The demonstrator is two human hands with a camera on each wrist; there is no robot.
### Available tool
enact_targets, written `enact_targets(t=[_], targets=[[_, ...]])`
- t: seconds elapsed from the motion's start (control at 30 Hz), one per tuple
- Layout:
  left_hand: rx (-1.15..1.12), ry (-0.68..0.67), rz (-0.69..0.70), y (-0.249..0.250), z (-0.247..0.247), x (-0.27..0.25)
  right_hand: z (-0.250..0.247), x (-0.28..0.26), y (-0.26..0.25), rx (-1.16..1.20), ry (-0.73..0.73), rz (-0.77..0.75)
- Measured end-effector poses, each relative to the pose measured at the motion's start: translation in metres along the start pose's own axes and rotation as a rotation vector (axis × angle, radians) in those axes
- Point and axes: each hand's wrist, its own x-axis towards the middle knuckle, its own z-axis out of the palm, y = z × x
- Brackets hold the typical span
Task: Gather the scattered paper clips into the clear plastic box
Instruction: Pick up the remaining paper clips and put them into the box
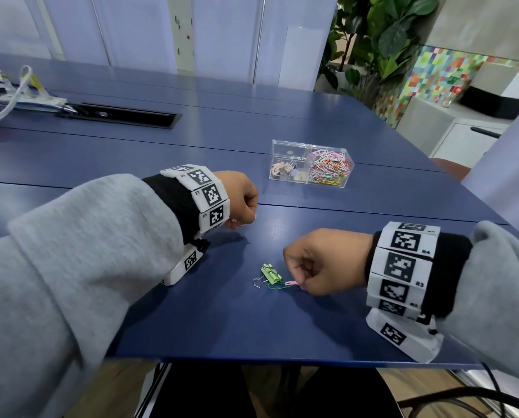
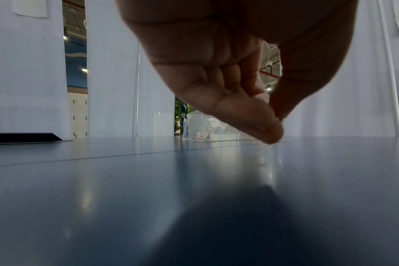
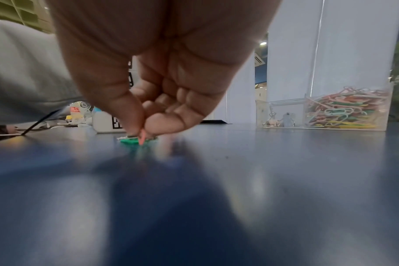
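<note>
Clear plastic box [image 1: 309, 164]: lid up, 2 compartments, right one packed w/ multicolour paper clips [image 1: 330, 167], left w/ a few binder clips; sits beyond both hands. Pink clip [image 1: 291, 283] pinched at right hand [image 1: 321, 260] fingertips, touching green clip [image 1: 274, 286] flat on worktop. Silvery clip [image 1: 247, 221] at left hand [image 1: 240, 197] fingertips.

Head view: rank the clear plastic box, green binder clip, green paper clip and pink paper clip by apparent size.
1. clear plastic box
2. green binder clip
3. green paper clip
4. pink paper clip, unsure: the right hand pinches it, hiding part.
</note>
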Motion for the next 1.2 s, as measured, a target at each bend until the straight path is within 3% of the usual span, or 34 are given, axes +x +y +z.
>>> enact_targets(t=[0.33,0.63,0.9,1.0,1.2], targets=[[0.003,0.018,0.0,-0.001,0.0,0.0,0.003,0.007,-0.01,0.031,-0.054,0.099],[-0.007,0.028,-0.001,-0.001,0.0,0.0,0.003,0.014,-0.023,-0.105,-0.038,0.05],[-0.023,0.029,0.0,-0.003,0.0,0.001,-0.004,0.006,0.003,0.074,-0.019,0.11],[-0.041,0.024,0.002,-0.003,0.0,0.002,-0.022,-0.003,0.023,0.2,0.13,0.178],[-0.087,0.045,-0.002,-0.006,-0.009,0.007,-0.079,0.01,0.087,0.397,0.735,0.336]])
